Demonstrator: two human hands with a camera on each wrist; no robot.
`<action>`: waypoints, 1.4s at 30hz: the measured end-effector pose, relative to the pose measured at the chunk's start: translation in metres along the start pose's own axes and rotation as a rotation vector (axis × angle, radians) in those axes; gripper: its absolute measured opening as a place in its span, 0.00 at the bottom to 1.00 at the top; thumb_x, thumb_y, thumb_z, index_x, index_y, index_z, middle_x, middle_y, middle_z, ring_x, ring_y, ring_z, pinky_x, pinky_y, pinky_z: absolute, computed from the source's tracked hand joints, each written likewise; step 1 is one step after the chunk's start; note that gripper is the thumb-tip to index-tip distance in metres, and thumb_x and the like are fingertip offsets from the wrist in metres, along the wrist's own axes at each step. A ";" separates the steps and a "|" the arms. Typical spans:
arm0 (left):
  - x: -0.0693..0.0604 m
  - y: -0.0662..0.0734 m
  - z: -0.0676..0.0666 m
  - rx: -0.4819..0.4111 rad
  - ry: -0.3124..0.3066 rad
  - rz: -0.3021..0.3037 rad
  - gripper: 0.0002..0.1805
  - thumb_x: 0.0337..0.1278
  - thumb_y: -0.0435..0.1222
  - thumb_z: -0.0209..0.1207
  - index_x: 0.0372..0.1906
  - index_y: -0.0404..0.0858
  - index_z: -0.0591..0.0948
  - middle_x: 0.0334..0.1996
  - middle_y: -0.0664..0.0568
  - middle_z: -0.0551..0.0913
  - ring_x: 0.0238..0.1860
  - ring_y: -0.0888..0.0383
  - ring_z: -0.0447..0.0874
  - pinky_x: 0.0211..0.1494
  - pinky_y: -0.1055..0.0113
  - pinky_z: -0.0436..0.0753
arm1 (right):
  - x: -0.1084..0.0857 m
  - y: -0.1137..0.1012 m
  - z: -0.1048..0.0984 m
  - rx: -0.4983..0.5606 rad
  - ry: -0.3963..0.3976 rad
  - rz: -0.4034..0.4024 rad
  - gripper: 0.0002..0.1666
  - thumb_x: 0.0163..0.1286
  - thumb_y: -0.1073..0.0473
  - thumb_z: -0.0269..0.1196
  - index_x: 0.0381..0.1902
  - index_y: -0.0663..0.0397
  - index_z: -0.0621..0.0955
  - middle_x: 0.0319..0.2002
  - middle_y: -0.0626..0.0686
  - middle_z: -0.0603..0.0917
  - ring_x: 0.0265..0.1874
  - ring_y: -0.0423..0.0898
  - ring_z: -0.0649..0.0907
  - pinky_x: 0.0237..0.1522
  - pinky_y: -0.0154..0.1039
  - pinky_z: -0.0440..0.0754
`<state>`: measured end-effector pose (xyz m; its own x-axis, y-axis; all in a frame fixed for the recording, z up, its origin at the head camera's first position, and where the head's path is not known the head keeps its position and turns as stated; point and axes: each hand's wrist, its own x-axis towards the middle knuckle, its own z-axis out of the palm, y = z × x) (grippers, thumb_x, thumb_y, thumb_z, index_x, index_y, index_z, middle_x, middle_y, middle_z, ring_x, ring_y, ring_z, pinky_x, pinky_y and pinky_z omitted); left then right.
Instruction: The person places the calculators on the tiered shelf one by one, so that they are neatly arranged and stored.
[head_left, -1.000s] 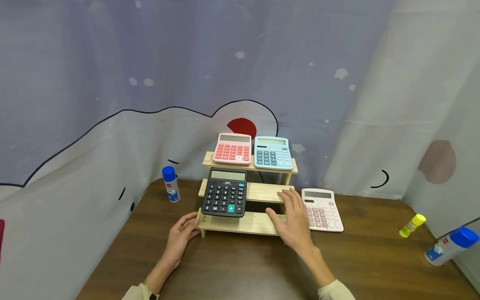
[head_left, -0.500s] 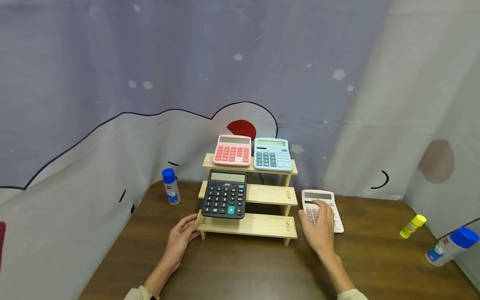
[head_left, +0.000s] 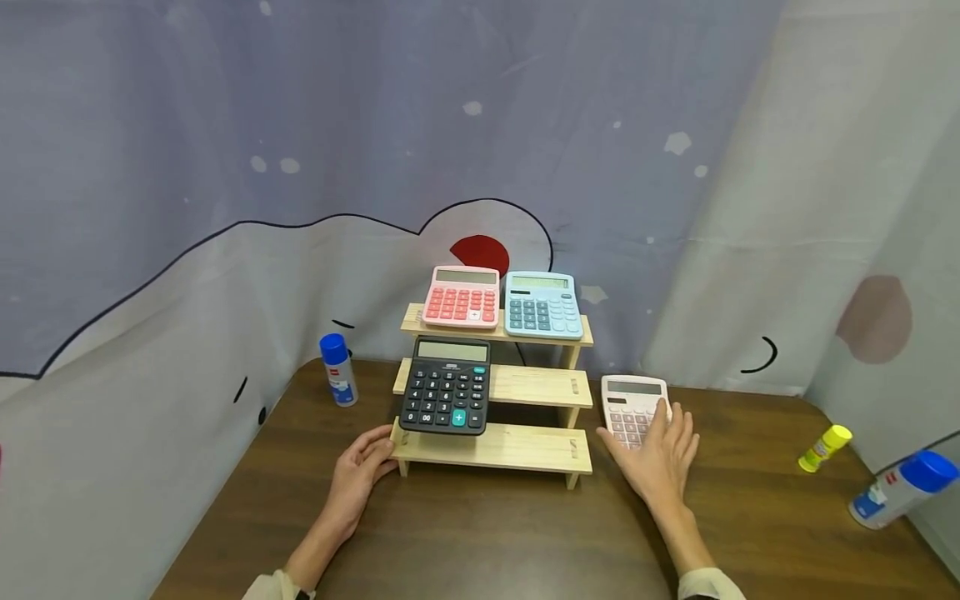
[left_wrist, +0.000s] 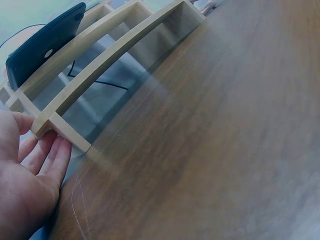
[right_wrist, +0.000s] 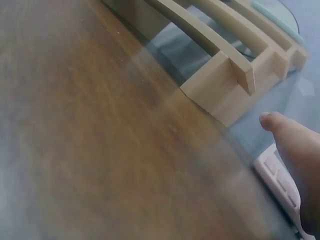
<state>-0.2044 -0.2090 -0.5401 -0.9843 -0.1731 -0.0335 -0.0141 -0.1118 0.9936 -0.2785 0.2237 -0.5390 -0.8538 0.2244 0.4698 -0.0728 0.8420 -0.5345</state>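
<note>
A three-tier wooden display stand [head_left: 525, 446] stands on the table. My left hand [head_left: 357, 477] holds the left end of its lowest shelf, with the thumb against the end and the fingers curled beneath, as the left wrist view shows. My right hand [head_left: 662, 462] hovers over or touches the lower right of a pale pink calculator [head_left: 633, 400], fingers spread; contact is unclear. That calculator lies on the table to the right of the stand, partly hidden by the hand. A black calculator [head_left: 446, 387] leans on the left of the middle and lowest tiers.
On the top tier sit a pink calculator [head_left: 462, 296] and a light blue calculator [head_left: 543, 305]. A blue-capped bottle [head_left: 340, 371] stands at the left. Farther right are a yellow glue stick [head_left: 824, 448] and another blue-capped bottle [head_left: 900, 490]. A patterned curtain [head_left: 480, 125] hangs behind.
My right hand has moved right, from the stand's right end to the pale pink calculator, and its fingers have spread. My left hand stays at the stand's left end.
</note>
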 end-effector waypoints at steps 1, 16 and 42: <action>0.000 0.000 0.000 -0.003 0.000 0.000 0.24 0.71 0.39 0.57 0.66 0.35 0.72 0.60 0.39 0.77 0.49 0.64 0.83 0.55 0.68 0.84 | 0.001 0.001 0.001 -0.013 -0.009 0.006 0.72 0.47 0.30 0.73 0.76 0.66 0.55 0.74 0.74 0.53 0.74 0.72 0.50 0.71 0.73 0.43; 0.002 0.002 -0.001 0.005 -0.002 -0.013 0.24 0.71 0.40 0.58 0.67 0.36 0.72 0.61 0.40 0.77 0.49 0.65 0.83 0.57 0.67 0.83 | 0.018 0.015 0.014 -0.119 -0.108 0.137 0.80 0.44 0.19 0.68 0.77 0.66 0.51 0.76 0.75 0.46 0.75 0.71 0.45 0.72 0.71 0.40; -0.001 0.000 0.000 0.021 0.002 -0.028 0.24 0.72 0.41 0.57 0.67 0.37 0.72 0.62 0.41 0.76 0.50 0.65 0.82 0.57 0.68 0.83 | 0.016 0.013 0.015 -0.178 -0.198 0.142 0.75 0.50 0.27 0.69 0.76 0.71 0.49 0.71 0.77 0.52 0.65 0.74 0.59 0.60 0.69 0.58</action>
<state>-0.2037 -0.2089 -0.5397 -0.9831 -0.1725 -0.0611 -0.0449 -0.0962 0.9944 -0.3010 0.2314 -0.5491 -0.9343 0.2605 0.2435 0.1309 0.8857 -0.4455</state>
